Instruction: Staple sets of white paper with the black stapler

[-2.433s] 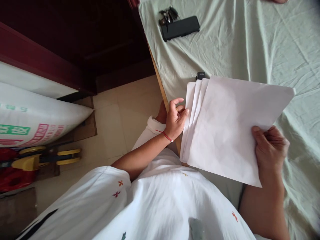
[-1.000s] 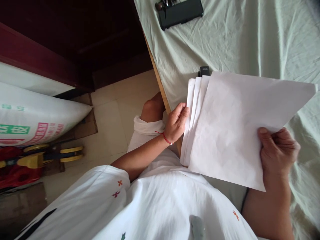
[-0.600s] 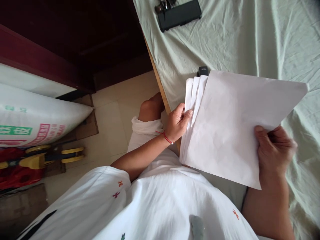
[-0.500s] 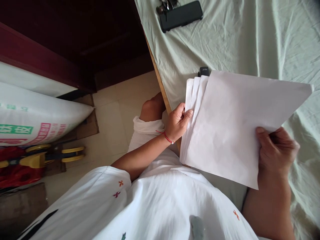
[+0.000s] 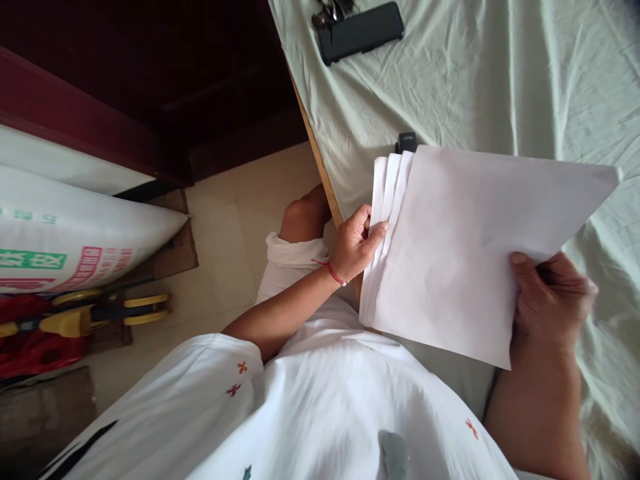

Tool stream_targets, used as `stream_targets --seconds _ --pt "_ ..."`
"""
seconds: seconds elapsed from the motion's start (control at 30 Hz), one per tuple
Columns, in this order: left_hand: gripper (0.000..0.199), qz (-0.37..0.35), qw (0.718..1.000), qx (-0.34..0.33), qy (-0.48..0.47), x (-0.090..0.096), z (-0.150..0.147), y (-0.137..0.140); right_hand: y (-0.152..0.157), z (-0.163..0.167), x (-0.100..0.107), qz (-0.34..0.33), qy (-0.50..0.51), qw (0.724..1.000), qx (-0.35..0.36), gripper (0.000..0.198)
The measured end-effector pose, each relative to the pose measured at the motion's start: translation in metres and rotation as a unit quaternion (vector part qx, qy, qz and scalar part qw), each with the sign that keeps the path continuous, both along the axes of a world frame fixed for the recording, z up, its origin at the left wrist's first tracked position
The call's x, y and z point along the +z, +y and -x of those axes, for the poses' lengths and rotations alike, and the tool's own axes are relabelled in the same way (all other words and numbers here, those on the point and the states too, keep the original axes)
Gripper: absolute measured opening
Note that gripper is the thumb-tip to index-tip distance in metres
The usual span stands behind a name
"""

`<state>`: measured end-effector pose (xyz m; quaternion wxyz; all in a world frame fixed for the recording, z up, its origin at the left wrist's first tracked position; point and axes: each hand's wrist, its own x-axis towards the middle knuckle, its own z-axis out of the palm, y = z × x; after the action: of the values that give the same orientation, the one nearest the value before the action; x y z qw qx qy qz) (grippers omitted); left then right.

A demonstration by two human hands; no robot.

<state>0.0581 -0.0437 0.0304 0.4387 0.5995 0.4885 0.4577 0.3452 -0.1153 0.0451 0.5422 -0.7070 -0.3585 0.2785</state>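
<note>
Several white paper sheets (image 5: 450, 247) are held between my two hands, above the cloth near the table edge. Their left edges are fanned, so a few show as stepped strips. My left hand (image 5: 357, 243) is closed on those left edges, thumb on top and fingers curled beneath. On the right, my right hand (image 5: 553, 297) pinches the right edge with its thumb on top; its other fingers are mostly behind the paper. The top sheet bends upward at its far right corner. Just beyond the sheets' far left corner lies a small black object (image 5: 406, 141), partly hidden.
A black phone (image 5: 363, 33) lies on the pale green cloth (image 5: 450, 87), with a metallic cluster (image 5: 333, 12) beside it. The table's wooden edge (image 5: 320, 163) runs left of my hands. Printed sacks (image 5: 90, 227) and a yellow-wheeled toy (image 5: 100, 317) are on the floor.
The right side of the paper has shifted slightly left and its near corner sits a little higher. My right hand moved slightly left with it; my left thumb slid slightly right.
</note>
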Motion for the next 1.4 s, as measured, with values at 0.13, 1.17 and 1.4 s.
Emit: stream_targets --seconds 0.13,1.17,1.4 --pt "0.040 -0.001 1.000 0.001 -0.001 -0.002 0.001 0.000 0.002 -0.002 -0.004 -0.025 0.000 1.000 0.013 0.021" --pt "0.032 -0.044 0.996 0.040 0.064 -0.009 -0.002 0.000 0.001 -0.009 -0.008 -0.009 -0.017 1.000 0.021 0.024" --pt "0.025 -0.043 0.996 0.046 0.059 -0.011 -0.002 0.000 0.005 -0.008 -0.003 -0.037 -0.026 0.999 -0.014 0.021"
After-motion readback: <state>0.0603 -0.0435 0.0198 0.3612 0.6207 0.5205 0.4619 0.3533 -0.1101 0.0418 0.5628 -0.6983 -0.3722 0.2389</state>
